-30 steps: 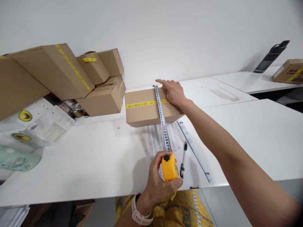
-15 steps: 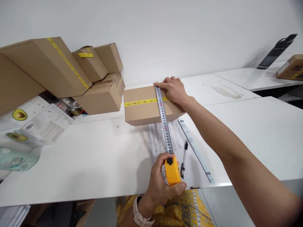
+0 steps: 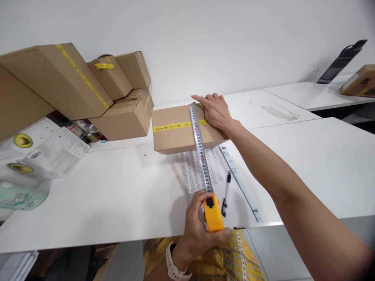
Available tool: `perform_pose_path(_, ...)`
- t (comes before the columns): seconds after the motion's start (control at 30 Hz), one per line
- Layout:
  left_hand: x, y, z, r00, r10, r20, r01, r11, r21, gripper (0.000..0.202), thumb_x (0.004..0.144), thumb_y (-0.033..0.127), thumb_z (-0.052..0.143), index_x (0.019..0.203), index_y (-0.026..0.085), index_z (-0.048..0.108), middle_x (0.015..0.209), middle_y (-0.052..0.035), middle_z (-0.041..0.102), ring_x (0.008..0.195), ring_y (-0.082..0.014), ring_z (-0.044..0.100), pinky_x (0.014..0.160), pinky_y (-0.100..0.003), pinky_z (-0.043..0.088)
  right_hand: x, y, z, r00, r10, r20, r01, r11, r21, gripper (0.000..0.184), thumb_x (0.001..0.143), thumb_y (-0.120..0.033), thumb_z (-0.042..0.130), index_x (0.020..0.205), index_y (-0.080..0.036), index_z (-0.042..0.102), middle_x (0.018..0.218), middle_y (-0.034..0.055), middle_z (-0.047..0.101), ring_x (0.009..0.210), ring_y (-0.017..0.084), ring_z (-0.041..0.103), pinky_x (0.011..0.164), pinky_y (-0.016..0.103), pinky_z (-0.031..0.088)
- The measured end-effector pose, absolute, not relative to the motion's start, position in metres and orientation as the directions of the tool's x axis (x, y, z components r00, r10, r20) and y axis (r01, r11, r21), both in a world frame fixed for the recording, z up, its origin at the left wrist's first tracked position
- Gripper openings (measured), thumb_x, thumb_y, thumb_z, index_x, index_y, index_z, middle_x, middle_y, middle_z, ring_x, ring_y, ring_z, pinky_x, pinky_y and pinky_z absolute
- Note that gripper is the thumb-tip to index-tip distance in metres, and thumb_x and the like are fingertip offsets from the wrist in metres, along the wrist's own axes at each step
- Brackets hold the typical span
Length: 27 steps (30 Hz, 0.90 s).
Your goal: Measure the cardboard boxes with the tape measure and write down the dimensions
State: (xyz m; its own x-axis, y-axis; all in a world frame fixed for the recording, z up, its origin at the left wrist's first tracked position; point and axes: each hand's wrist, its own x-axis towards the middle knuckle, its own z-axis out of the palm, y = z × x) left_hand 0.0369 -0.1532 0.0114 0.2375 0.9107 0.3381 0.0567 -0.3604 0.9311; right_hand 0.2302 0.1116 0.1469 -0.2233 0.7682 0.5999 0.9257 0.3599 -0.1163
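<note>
A tape measure [image 3: 213,212] with a yellow case is gripped in my left hand [image 3: 197,222], near the table's front edge. Its metal blade [image 3: 200,152] runs out across the top of a cardboard box [image 3: 172,138] and over its near edge. The blade's tip lies at the box's far edge. My right hand [image 3: 216,111] rests on the box's far right part, fingers bent over the far edge; its index finger is stretched out, raised off the blade. Yellow printed tape crosses the box. Beneath the blade lies a printed sheet [image 3: 190,171], with a pen [image 3: 226,193] to the right.
Several cardboard boxes [image 3: 123,121] are stacked at the back left. White packages [image 3: 55,152] with avocado pictures and a green container [image 3: 23,195] stand nearer. A dark bottle [image 3: 341,62] and another carton [image 3: 361,82] are on the right. A wall [image 3: 205,47] closes the back.
My right index finger has lifted off the blade's end. The blade has shifted slightly to the left on the box. My left hand keeps hold of the tape measure.
</note>
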Motion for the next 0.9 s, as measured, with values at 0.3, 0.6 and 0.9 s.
perform_pose_path(0.3,0.009,-0.195,-0.012,0.22,0.774,0.594,0.279,-0.633,0.722,0.076,0.069,0.036,0.084,0.136,0.018,0.054,0.131,-0.0184,0.061,0.122,-0.0348,0.065,0.099,-0.05,0.059,0.215,0.026,0.119,-0.162,0.712,0.683,0.967,0.253,-0.034,0.053,0.105,-0.057,0.028,0.13,-0.025,0.062,0.122,0.0125,0.064,0.118,0.034,0.05,0.101,0.05,0.033)
perform_pose_path(0.6,0.002,-0.223,-0.01,0.358,0.745,0.563,0.361,-0.667,0.652,0.077,0.065,0.043,0.086,0.132,0.018,0.057,0.122,-0.0162,0.068,0.114,-0.0323,0.07,0.094,-0.045,0.063,0.226,-0.058,0.072,-0.079,0.71,0.7,0.895,0.36,-0.263,0.04,0.106,-0.049,0.038,0.129,-0.029,0.064,0.125,0.0083,0.07,0.116,0.029,0.056,0.099,0.049,0.036)
perform_pose_path(0.9,0.002,-0.236,-0.012,0.622,0.628,0.468,0.206,-0.708,0.675,0.084,0.068,0.052,0.088,0.136,0.021,0.052,0.127,-0.0155,0.067,0.115,-0.0311,0.071,0.099,-0.041,0.061,0.263,-0.064,0.15,0.204,0.811,0.548,0.171,0.521,-0.836,0.038,0.099,-0.051,0.061,0.127,-0.025,0.066,0.082,0.0005,0.069,0.061,0.011,0.054,0.052,0.026,0.039)
